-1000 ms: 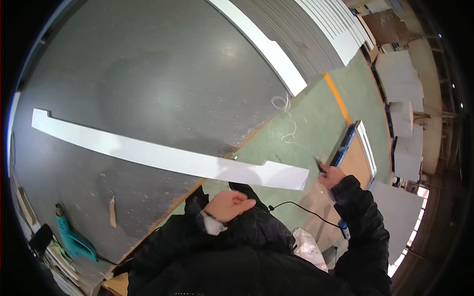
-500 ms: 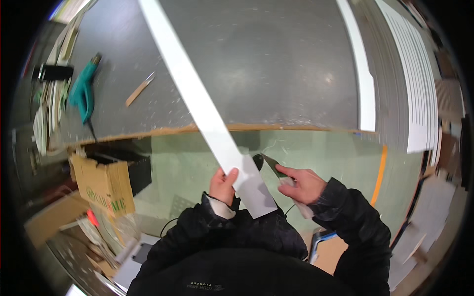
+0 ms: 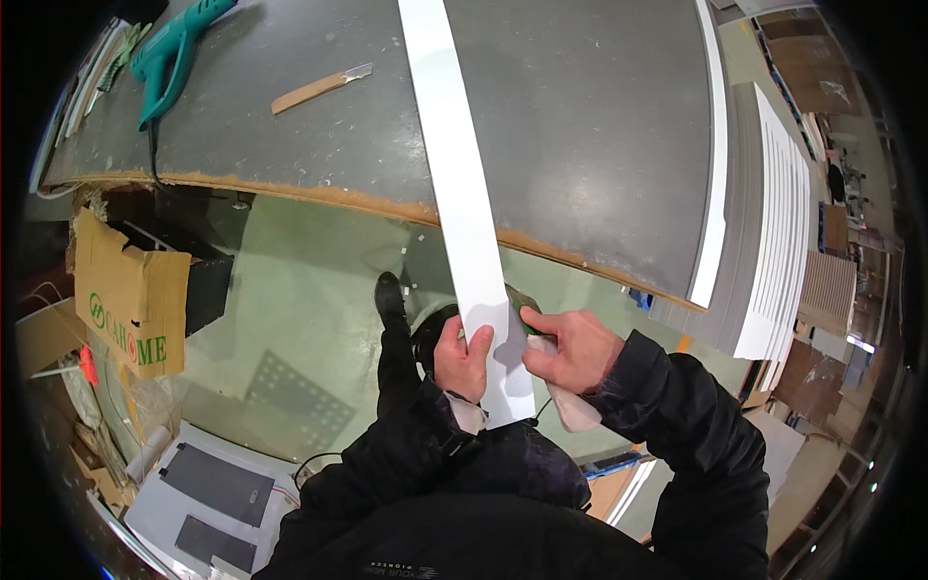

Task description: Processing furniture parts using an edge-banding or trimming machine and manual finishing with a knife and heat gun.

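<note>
On our left stands the box (image 3: 145, 266), creased brown cardboard. Above it, on the grey, scuffed table (image 3: 329, 145), lies the heat gun (image 3: 174, 43), teal with a looped handle, then the knife (image 3: 314, 92), flat and tan with a short, shiny blade. Our left hand (image 3: 462, 362) pinches the strip (image 3: 464, 193), thumb on its face. Long, white and smooth, the strip rests partly on the table, its near end out over the floor; we should brace that end firmly, since it may flex. At its right edge we see the tool (image 3: 521, 300), dark green in part, pinched by our right hand (image 3: 575, 353); whether it touches, we cannot tell. Light strokes at one steady angle, well clear of our left thumb, would likely serve best. Below that hand hangs a pale wad (image 3: 578, 413), perhaps cloth. Farthest right, the stack (image 3: 773, 232) shows thin, layered white-and-grey sheets.
</note>
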`<state>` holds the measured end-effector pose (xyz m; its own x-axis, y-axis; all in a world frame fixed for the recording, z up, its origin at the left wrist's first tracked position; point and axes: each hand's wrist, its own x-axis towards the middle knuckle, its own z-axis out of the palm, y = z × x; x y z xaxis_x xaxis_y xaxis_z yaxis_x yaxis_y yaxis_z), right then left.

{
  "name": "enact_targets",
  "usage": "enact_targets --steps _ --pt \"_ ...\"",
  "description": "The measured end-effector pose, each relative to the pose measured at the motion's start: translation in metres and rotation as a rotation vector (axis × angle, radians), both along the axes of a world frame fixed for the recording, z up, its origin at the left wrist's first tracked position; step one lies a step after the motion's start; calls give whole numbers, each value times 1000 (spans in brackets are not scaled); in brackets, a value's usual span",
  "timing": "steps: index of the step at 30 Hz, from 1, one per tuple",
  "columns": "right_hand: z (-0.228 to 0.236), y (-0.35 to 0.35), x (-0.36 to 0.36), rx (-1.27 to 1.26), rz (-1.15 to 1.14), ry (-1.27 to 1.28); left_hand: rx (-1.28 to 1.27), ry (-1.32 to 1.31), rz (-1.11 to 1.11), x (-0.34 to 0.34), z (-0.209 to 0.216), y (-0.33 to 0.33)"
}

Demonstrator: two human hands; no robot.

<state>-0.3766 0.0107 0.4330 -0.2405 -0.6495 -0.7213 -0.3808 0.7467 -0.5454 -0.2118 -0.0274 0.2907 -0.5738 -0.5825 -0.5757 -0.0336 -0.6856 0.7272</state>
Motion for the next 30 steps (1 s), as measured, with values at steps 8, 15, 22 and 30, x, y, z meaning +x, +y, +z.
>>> enact_targets --steps 8,15,22,30 --pt "2 6 -12 22 176 65 24 -82 -39 9 0 -16" --pt "-49 88 7 28 -137 106 35 -8 -101 10 -3 -40" --pt "-74 44 68 -214 -927 -360 -40 3 -87 0 -9 -33" --pt "-115 190 112 -27 -825 -62 66 131 -106 -23 -5 -29"
